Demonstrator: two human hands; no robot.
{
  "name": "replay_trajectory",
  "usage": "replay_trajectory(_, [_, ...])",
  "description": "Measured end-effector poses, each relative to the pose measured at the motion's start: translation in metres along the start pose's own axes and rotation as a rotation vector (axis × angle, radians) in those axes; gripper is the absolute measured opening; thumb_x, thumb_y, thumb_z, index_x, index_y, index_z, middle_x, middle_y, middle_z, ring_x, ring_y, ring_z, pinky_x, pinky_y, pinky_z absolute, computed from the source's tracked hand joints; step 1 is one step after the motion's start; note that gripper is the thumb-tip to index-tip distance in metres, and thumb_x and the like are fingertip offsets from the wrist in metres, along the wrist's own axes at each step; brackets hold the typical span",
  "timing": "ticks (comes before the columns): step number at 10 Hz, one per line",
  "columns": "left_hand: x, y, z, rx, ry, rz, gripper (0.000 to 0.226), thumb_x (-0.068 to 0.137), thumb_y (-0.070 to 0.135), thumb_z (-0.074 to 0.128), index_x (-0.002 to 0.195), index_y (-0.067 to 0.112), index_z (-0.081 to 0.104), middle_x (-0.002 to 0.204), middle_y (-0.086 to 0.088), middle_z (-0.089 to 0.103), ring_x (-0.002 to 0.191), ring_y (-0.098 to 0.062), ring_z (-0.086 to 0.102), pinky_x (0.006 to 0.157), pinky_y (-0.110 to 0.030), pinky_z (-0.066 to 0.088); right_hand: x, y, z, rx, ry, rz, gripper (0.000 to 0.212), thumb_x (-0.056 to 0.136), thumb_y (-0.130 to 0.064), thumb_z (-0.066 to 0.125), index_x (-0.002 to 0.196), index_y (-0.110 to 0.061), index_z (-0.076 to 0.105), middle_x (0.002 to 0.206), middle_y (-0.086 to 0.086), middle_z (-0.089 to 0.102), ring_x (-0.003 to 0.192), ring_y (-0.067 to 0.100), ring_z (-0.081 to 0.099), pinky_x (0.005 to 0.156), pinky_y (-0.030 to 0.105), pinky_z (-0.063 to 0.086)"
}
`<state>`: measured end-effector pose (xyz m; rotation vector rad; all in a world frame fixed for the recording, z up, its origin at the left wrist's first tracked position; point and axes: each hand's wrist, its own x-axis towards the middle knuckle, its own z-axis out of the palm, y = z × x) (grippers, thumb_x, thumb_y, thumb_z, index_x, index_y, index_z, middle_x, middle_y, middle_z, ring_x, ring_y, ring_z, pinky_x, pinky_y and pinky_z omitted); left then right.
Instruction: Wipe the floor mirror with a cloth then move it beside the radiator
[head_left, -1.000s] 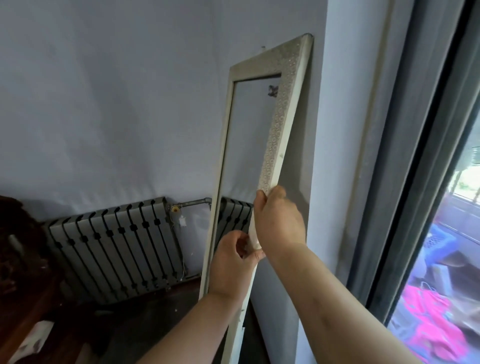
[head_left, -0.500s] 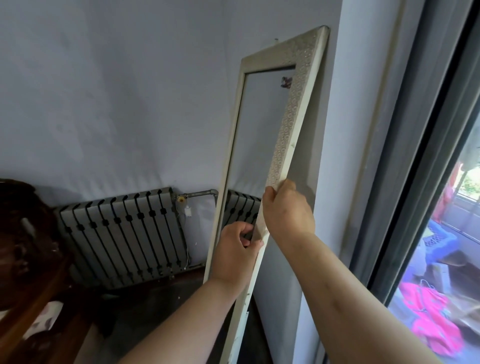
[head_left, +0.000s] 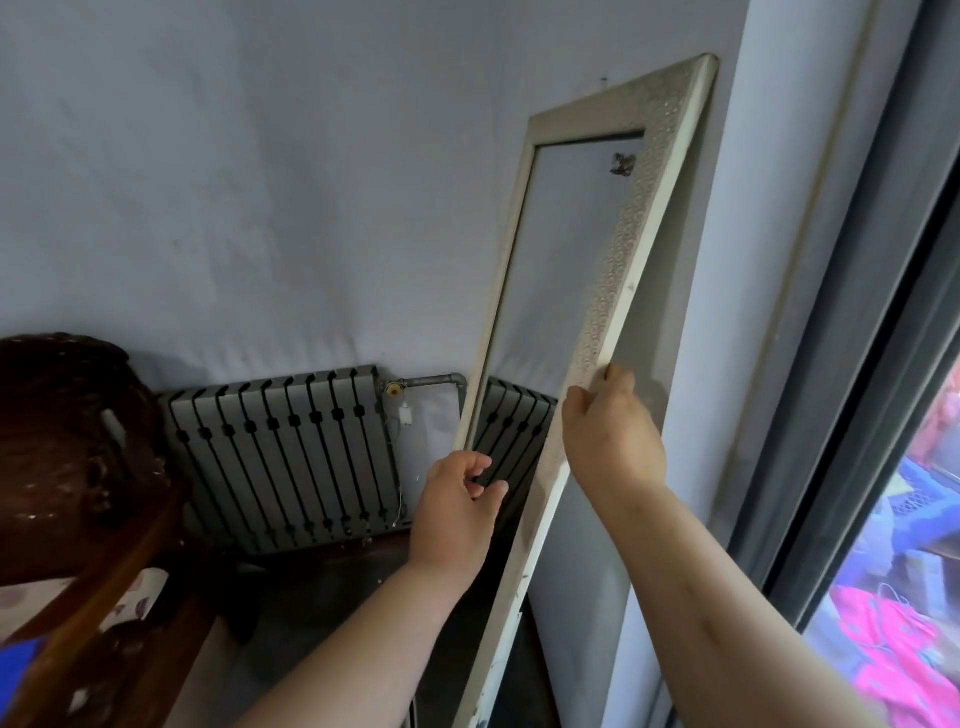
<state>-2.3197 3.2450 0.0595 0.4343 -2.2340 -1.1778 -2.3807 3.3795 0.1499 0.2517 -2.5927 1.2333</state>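
The tall floor mirror (head_left: 566, 280), in a pale patterned frame, leans in the room's corner with its top against the right wall. It stands just right of the grey radiator (head_left: 280, 452), whose end is reflected in the glass. My right hand (head_left: 610, 431) grips the right side of the frame at about mid height. My left hand (head_left: 457, 512) hovers in front of the lower glass, close to the left side of the frame, with its fingers loosely apart and nothing in them. No cloth is in view.
A dark wooden chair (head_left: 78, 467) with a patterned cushion fills the lower left. A pipe (head_left: 434, 381) runs from the radiator toward the mirror. A dark-framed glass door (head_left: 883, 415) stands at the right, with pink fabric beyond it.
My left hand has let go of the right side of the frame and moved left, in front of the glass. My right hand keeps its grip.
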Motion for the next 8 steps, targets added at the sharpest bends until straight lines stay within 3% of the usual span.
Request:
replay_trajectory(1, [-0.003,-0.006,-0.007,0.004,0.017,-0.006,0.028,0.089,0.024,0.067,0.115,0.022,0.056,0.109,0.010,0.053,0.093,-0.002,0.054,0.070,-0.003,0.041,-0.008,0.000,0.005,0.065,0.111,0.000,0.037,0.098,-0.029,0.043,0.132,-0.017,0.037,0.125,0.001,0.051,0.093,0.024,0.057,0.064,0.032,0.038])
replay_trajectory(2, [-0.005,-0.010,-0.015,0.001,0.041,-0.025,0.026,0.089,0.024,0.068,0.111,0.025,0.054,0.108,0.010,0.054,0.097,-0.005,0.054,0.073,-0.007,0.040,-0.016,0.000,0.010,0.124,0.228,-0.056,0.045,0.095,-0.028,0.050,0.137,-0.021,0.035,0.131,0.000,0.040,0.110,0.023,0.054,0.069,0.030,0.038])
replay_trajectory(3, [-0.006,-0.016,-0.024,0.006,0.082,-0.044,0.029,0.088,0.025,0.069,0.113,0.023,0.055,0.109,0.009,0.054,0.101,-0.007,0.055,0.080,-0.011,0.040,-0.022,-0.004,0.017,0.136,0.182,-0.120,0.046,0.097,-0.029,0.050,0.139,-0.020,0.034,0.133,0.001,0.039,0.103,0.021,0.057,0.065,0.028,0.038])
replay_trajectory(5, [-0.004,-0.021,-0.045,0.009,0.148,-0.076,0.035,0.087,0.026,0.069,0.118,0.022,0.055,0.113,0.007,0.055,0.102,-0.006,0.055,0.083,-0.018,0.042,-0.024,-0.012,0.027,0.129,0.079,-0.268,0.032,0.098,-0.027,0.049,0.129,-0.020,0.045,0.133,0.000,0.041,0.109,0.020,0.057,0.070,0.027,0.039])
replay_trajectory(6, [-0.003,-0.021,-0.057,0.030,0.177,-0.071,0.034,0.086,0.026,0.069,0.117,0.026,0.055,0.114,0.009,0.055,0.103,-0.003,0.054,0.084,-0.015,0.040,-0.020,-0.014,0.031,0.117,0.041,-0.307,0.027,0.099,-0.031,0.048,0.124,-0.020,0.050,0.128,-0.003,0.044,0.107,0.018,0.058,0.069,0.026,0.042])
replay_trajectory(8, [0.000,-0.023,-0.082,0.162,0.287,-0.055,0.043,0.086,0.034,0.068,0.126,0.024,0.055,0.121,0.013,0.052,0.117,-0.009,0.050,0.099,-0.026,0.041,-0.011,-0.023,0.037,0.090,0.004,-0.366,0.025,0.098,-0.039,0.050,0.113,-0.022,0.061,0.113,-0.007,0.055,0.086,0.007,0.050,0.069,0.023,0.039])
